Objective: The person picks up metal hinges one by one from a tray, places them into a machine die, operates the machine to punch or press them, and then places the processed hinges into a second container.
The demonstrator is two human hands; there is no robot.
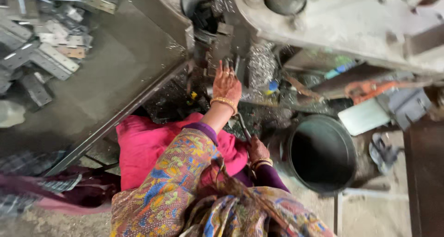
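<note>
- The grey machine body (351, 19) fills the view from twelve to three o'clock; its dark tooling area (217, 28) sits at about twelve, and the left hand reaches into it.
- A sloped grey metal desk (115, 75) runs from nine to eleven o'clock, with a heap of flat metal hinge plates (46, 52) at ten o'clock, well apart from both hands.
- A round dark metal bucket (322, 153) stands at four o'clock, just beside the right hand.
- A pink cloth (143, 144) lies over the lap near the centre, under the left forearm.
- Silvery metal shavings (261, 65) pile up at one o'clock, near the left hand.
- The left hand (225, 83), wearing a gold bangle, is spread fairly open with its fingers (221, 66) stretched toward the tooling; whether they pinch a small piece I cannot tell.
- The right hand (257, 150) is closed round the lower end of a thin dark metal rod (243, 127), which slants up toward eleven o'clock.
- That rod looks stiff, hard and fairly light, perhaps greasy; in my judgement the low end, where it is gripped now, gives the firmest hold.
</note>
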